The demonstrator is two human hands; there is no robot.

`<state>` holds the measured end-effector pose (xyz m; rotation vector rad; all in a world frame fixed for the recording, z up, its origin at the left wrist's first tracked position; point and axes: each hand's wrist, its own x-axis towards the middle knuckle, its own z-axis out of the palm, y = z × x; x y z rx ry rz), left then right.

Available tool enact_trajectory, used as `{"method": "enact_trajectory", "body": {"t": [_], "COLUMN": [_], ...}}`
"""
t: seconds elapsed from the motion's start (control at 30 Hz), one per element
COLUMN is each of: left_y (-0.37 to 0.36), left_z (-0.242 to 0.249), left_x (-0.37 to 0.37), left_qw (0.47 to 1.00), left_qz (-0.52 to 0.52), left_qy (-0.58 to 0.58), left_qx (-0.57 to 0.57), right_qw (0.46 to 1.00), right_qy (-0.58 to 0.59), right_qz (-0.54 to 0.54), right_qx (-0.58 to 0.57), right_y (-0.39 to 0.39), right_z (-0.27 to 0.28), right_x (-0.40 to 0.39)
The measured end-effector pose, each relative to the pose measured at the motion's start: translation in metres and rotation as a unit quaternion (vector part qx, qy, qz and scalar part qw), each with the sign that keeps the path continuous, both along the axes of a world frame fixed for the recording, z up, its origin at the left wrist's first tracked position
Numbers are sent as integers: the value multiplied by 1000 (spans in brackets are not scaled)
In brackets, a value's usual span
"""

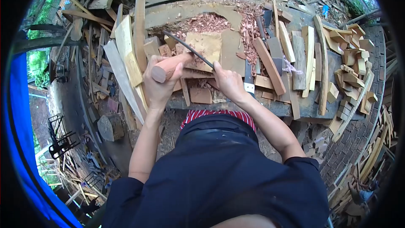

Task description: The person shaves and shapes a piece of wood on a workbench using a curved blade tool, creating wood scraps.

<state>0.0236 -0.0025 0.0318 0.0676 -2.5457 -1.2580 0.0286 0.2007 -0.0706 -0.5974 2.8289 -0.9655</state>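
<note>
My left hand (157, 95) is wrapped round a reddish wooden piece (171, 67), its smooth round end facing me and its far end over a pale wooden block (206, 44). In my right hand (229, 83) is the near end of a long, narrow, dark file (185, 44). The file slants away to the upper left and crosses over the far part of the wooden piece. Reddish shavings (211, 23) lie heaped behind the block.
The workbench (263, 105) carries several loose wood strips, among them a reddish strip (270, 65). A flat metal blade (249, 78) lies right of my right hand. Cut blocks (352, 59) are piled at the right; long boards (126, 46) lean at the left. A log (110, 127) stands at lower left.
</note>
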Motion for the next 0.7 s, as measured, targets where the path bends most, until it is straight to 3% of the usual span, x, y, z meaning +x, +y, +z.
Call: {"method": "enact_trajectory", "body": {"t": [0.13, 0.23, 0.27, 0.37, 0.47, 0.57, 0.6, 0.63, 0.67, 0.7], "left_y": [7, 5, 4, 2, -7, -9, -12, -15, -23, -37], "left_z": [1, 2, 1, -2, -7, -11, -11, -11, -12, -15], "left_x": [2, 1, 2, 4, 6, 7, 6, 5, 3, 1], "left_qw": [1000, 998, 999, 1000, 998, 999, 983, 948, 948, 912], "left_qz": [3, -4, -2, 0, -38, 2, 37, 70, 72, 122], "left_qy": [-27, -20, -15, -6, -4, -36, -52, -65, -63, -90], "left_qx": [-2, -54, -52, -15, -59, 31, 170, 304, 303, 382], "right_qw": [1000, 991, 991, 990, 998, 994, 994, 987, 971, 938], "right_qy": [-7, 46, 51, -108, -44, -106, -105, -134, -163, -274], "right_qz": [6, -40, -38, -37, -6, -13, -11, -10, -8, -21], "right_qx": [3, -116, -115, 78, 43, 8, 8, -85, -177, -212], "right_y": [6, 2, 2, 9, 21, 22, 23, 25, 28, 33], "right_z": [27, 60, 50, -19, -32, -32, -40, -50, -60, -47], "right_x": [-1, 6, 5, -9, -14, -17, -21, -24, -26, -28]}}
